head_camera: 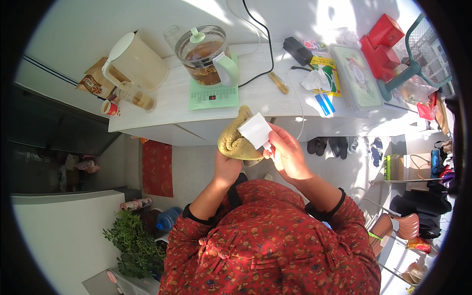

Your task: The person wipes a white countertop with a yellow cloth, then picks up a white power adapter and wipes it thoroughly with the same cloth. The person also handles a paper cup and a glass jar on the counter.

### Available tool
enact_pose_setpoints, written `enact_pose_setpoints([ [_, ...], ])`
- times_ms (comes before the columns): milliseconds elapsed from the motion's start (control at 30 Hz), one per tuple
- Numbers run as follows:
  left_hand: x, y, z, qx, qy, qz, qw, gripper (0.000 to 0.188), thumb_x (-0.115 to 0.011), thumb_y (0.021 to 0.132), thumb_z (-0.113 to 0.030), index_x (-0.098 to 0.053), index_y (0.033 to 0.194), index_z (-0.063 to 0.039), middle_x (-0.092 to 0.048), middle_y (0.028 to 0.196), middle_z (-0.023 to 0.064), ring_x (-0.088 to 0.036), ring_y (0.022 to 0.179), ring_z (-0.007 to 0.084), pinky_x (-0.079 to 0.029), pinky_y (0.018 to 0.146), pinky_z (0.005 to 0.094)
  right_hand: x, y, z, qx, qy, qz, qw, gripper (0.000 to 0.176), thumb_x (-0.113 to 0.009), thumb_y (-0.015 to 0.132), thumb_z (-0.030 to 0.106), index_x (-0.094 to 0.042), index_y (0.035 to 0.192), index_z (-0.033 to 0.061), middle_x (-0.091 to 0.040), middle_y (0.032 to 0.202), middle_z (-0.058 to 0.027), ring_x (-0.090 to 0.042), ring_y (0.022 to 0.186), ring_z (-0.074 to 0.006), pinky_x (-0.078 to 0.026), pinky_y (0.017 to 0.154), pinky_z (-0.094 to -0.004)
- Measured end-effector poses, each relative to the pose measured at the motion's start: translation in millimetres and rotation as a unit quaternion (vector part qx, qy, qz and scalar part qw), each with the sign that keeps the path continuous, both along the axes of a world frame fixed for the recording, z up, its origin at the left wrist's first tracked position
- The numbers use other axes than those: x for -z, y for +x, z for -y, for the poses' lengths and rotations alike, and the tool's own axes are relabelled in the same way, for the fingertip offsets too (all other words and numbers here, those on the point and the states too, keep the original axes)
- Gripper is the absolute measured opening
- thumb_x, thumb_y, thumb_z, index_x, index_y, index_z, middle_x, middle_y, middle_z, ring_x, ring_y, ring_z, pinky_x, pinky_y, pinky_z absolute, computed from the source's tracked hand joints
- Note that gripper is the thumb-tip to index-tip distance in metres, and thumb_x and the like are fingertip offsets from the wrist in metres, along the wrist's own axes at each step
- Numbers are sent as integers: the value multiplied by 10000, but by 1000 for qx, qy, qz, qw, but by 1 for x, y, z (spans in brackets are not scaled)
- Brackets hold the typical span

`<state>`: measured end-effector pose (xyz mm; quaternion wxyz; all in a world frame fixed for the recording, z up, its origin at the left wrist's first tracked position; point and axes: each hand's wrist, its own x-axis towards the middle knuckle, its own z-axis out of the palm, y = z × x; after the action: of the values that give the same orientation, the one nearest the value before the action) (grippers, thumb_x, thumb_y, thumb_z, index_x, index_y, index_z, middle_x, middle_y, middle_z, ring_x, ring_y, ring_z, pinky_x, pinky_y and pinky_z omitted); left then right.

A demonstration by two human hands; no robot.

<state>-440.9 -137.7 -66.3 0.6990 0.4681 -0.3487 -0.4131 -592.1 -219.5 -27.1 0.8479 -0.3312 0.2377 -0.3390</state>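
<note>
My left hand (226, 167) grips a folded olive-green cloth (234, 140) in front of the white table (166, 120). Between the fingertips of my right hand (291, 153) is a small white square charger or adapter (255, 129), with a short white plug or cable end at its lower corner. The charger overlaps the cloth's right side. Beyond my hands, a glass kettle (206, 59) with brown liquid stands on a pale green heating base (214, 97). A wooden-handled tool (278, 83) lies to the right of the base.
A cream pitcher (142, 64), a clear cup (142, 101) and a paper cup (109, 107) stand at the left. Rightward are a black adapter (298, 51), a blue card (325, 105) and a lidded plastic box (357, 77). A white cable (301, 107) hangs over the table edge.
</note>
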Motion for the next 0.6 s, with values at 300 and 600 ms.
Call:
enact_pose_setpoints([
  [300,-19,-1,-1,31,-28,65,997,474,-633,903,-23,-483,1352,1,-594,1267,84,-588,1129,178,-490,961,336,-3,3,-5,27,-91,-27,995,435,-592,994,212,-508,1374,18,-630,1055,-19,-532,833,-71,-452,712,-248],
  [600,-14,-1,-6,-22,-29,-50,998,322,-575,948,-59,-553,1265,-7,-631,1179,73,-619,1053,163,-515,913,330,-3,-8,-11,-12,-193,-100,976,475,-631,964,125,-481,1397,1,-625,1084,-30,-566,915,-98,-473,795,-254],
])
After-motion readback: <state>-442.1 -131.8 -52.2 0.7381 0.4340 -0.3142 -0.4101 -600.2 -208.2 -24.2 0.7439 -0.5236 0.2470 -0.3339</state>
